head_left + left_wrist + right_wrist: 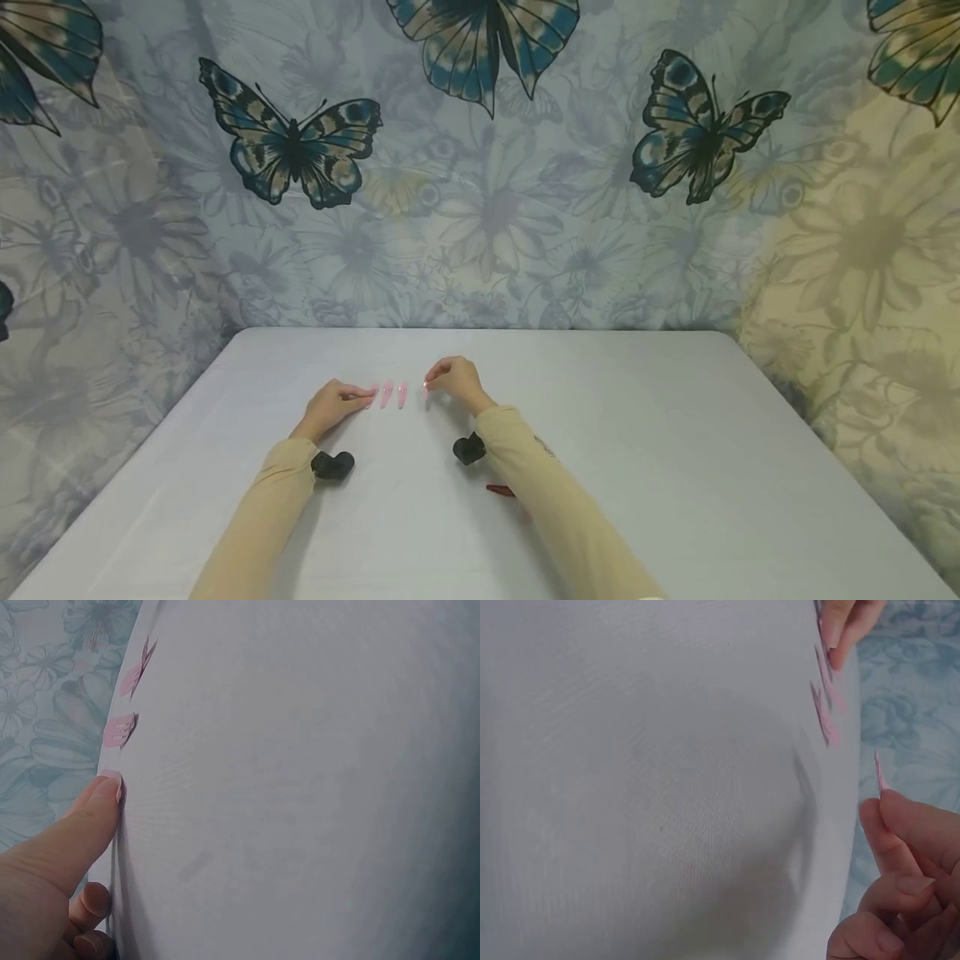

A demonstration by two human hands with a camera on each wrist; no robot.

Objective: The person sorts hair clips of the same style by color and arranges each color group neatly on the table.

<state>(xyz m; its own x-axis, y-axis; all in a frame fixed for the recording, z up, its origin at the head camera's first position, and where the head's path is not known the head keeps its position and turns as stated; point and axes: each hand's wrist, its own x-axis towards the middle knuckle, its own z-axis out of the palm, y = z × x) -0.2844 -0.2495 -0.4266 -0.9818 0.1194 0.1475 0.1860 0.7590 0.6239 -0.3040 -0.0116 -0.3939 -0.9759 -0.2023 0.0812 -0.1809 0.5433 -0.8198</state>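
Note:
Two slim pink hair clips (387, 394) (402, 395) lie side by side on the white table, their narrow ends toward me. Just left of them, my left hand (333, 406) pinches another pink clip (371, 398) at the table surface; in the left wrist view the thumb (94, 814) covers most of it. To the right of the row, my right hand (459, 382) holds a pink clip (880, 769) between thumb and index finger. That clip is raised off the table, its thin tip pointing away from the fingertips.
A dark red clip (500, 490) lies beside my right forearm, partly covered by the sleeve. A small pink thing (527, 517) shows at the sleeve's edge, its kind unclear. Butterfly-patterned cloth (495, 208) hangs behind the table (675, 433).

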